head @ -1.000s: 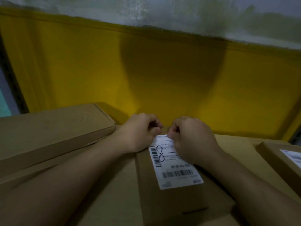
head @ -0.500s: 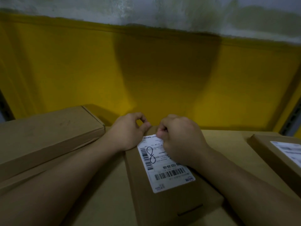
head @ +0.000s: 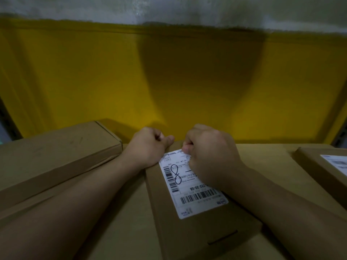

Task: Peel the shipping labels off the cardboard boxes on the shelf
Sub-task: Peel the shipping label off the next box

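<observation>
The white label [head: 189, 194] lies on the brown box [head: 199, 237]. The right hand [head: 212, 158] pinches the label's far edge. The left hand [head: 148, 147], curled in a fist, rests on the box's far corner beside it.

Under both hands lies a flat cardboard box [head: 197, 233], which runs from the hands back toward the person and rests on a wider cardboard surface [head: 120, 226]. A shipping label [head: 189, 196] sits on the box's top face. Its far edge is at the fingers of the right hand [head: 210, 156], which covers its right part, and the rest stretches nearer than the hands. The left hand [head: 148, 147] rests at the box's far left corner, just left of the label. Left of the left hand lies a long cardboard box [head: 56, 152]. Well right of the right hand lies a second labelled box [head: 319, 171], at the frame's edge. Beyond both hands stands a wall [head: 169, 81].
</observation>
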Tool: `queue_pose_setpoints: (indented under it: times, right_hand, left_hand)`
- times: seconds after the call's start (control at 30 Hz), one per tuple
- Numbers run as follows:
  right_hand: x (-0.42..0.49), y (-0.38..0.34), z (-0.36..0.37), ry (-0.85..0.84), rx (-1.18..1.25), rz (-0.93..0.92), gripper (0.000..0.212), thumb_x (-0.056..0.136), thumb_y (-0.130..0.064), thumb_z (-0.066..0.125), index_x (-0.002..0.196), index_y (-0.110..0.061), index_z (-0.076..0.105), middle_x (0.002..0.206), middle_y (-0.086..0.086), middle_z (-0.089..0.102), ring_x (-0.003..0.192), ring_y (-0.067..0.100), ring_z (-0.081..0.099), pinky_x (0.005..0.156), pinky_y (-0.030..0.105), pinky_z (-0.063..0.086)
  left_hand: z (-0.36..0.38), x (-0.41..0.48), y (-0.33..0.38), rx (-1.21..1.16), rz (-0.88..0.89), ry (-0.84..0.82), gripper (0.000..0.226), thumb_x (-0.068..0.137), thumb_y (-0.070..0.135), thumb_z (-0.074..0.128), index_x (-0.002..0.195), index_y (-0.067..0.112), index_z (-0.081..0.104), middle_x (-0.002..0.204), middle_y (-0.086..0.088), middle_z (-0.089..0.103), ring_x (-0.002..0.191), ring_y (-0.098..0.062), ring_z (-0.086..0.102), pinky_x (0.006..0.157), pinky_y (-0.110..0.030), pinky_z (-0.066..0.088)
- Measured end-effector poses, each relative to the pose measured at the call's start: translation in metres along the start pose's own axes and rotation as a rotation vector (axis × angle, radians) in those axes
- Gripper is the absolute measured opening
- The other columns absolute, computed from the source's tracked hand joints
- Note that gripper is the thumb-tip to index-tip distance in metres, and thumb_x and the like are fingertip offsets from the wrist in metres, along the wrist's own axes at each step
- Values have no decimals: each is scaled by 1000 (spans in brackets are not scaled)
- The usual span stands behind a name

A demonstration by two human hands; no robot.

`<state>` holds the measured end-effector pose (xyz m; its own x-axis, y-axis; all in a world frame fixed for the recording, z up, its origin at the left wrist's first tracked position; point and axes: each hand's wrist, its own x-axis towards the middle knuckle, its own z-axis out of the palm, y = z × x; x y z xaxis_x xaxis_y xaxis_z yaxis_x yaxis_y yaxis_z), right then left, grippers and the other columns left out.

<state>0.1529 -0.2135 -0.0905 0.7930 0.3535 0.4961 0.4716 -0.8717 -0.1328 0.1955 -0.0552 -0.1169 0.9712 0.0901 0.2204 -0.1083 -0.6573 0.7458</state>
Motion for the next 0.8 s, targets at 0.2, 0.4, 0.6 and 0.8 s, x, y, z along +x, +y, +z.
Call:
queue_pose_setpoints:
  times: [0.2, 0.4, 0.6, 0.8]
  right_hand:
    - [-2, 1, 1, 67, -20, -52, 9, 85, -19, 61, 79, -24, 57, 82, -9, 53, 75, 9, 45, 63, 28, 33]
    - [-2, 2, 1, 189, -8, -68, 15, 70, -11, 70, 67, -20, 58, 70, -6, 55, 62, 9, 41, 52, 26, 31]
    - [0, 5, 2, 68, -19, -46, 9, 89, -24, 57, 81, -27, 54, 83, -12, 48, 76, 8, 44, 61, 27, 31]
    - [6, 11, -4, 228, 162, -3, 31, 91, -32, 46, 117, -23, 60, 98, -7, 62, 90, 13, 58, 76, 37, 50]
  left_hand:
    - [1, 1, -1, -21, -8, 10, 39, 90, 42, 64, 72, 9, 60, 63, -8, 60, 60, -19, 53, 57, -28, 39]
    - [2, 3, 0, -98, -35, 61, 38, 89, 41, 66, 65, 14, 56, 54, 0, 55, 53, -15, 49, 52, -25, 34]
    - [3, -1, -2, -44, -7, 49, 37, 90, 40, 65, 70, 10, 58, 60, -4, 56, 59, -17, 52, 54, -27, 38]
    - [1, 0, -1, -12, 15, 30, 37, 90, 41, 65, 78, 6, 62, 67, -7, 60, 65, -20, 55, 56, -28, 39]
